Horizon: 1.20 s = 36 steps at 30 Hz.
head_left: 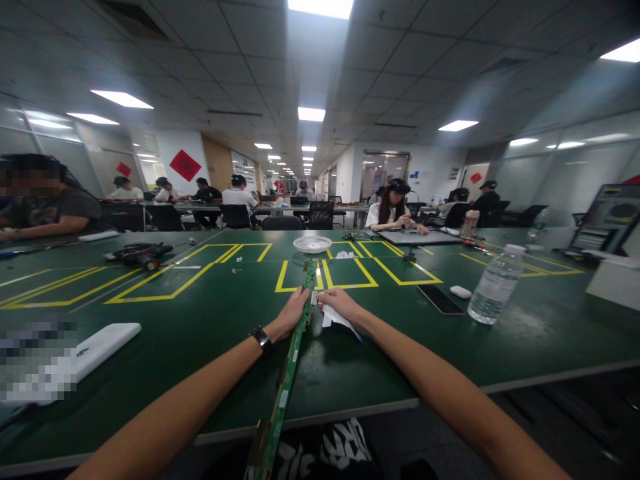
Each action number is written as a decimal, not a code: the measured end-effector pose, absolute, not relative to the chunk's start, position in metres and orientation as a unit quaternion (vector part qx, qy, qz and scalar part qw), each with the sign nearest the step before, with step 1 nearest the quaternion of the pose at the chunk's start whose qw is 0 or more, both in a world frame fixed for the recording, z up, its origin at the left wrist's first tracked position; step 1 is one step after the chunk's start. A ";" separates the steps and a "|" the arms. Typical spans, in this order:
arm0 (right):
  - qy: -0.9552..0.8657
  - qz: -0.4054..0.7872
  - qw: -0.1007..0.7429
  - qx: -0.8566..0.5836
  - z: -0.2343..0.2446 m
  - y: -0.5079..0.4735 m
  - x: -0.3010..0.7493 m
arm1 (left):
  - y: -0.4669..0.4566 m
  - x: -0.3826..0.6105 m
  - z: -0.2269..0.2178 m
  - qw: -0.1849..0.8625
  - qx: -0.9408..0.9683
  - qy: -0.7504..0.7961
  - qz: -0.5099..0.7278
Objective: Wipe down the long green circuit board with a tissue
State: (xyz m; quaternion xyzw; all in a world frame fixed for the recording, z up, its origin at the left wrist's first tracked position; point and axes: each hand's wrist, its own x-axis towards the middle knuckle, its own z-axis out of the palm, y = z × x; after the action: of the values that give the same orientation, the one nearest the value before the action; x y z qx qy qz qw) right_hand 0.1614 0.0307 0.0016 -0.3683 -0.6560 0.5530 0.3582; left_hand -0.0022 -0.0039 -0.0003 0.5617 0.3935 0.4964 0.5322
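Note:
A long, narrow green circuit board (289, 373) runs from the middle of the table toward my lap, its near end past the table edge. My left hand (295, 311), with a dark watch on the wrist, is closed around the board near its far end. Close beside it on the right, my right hand (339, 303) pinches a thin white sheet (334, 318) that hangs below the fingers; its material is unclear. A small white piece also shows between those fingertips and the board. Beyond the board's far end sits a white round dish (313, 245).
Right of my hands are a phone (440, 299), a white case (461, 292) and a clear water bottle (496, 285). At left lie a white box-like object (107, 347) and black-and-red gear (140, 255). Yellow tape (345, 286) marks the green table. People sit at tables around.

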 end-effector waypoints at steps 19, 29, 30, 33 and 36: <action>-0.714 0.504 0.314 -0.370 0.003 0.033 0.172 | -0.011 0.004 0.005 0.487 0.585 0.428 0.488; -0.760 0.231 0.300 -0.528 0.007 0.065 0.215 | 0.023 -0.028 -0.003 0.296 0.668 0.495 0.472; -0.745 0.182 0.297 -0.569 0.006 0.068 0.225 | 0.026 -0.034 -0.004 0.251 0.678 0.510 0.467; -0.678 0.047 0.254 -0.688 0.003 0.074 0.253 | 0.032 -0.044 -0.005 0.147 0.714 0.537 0.424; -0.652 -0.040 0.209 -0.728 -0.002 0.076 0.270 | 0.034 -0.046 -0.007 0.100 0.733 0.544 0.396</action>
State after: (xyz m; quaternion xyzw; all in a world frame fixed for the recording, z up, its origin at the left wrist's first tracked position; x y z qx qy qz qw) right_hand 0.2697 0.0758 -0.0021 -0.7278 -0.6519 -0.0405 0.2090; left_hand -0.0460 0.0336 -0.0072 0.7329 0.5442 0.3959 0.1005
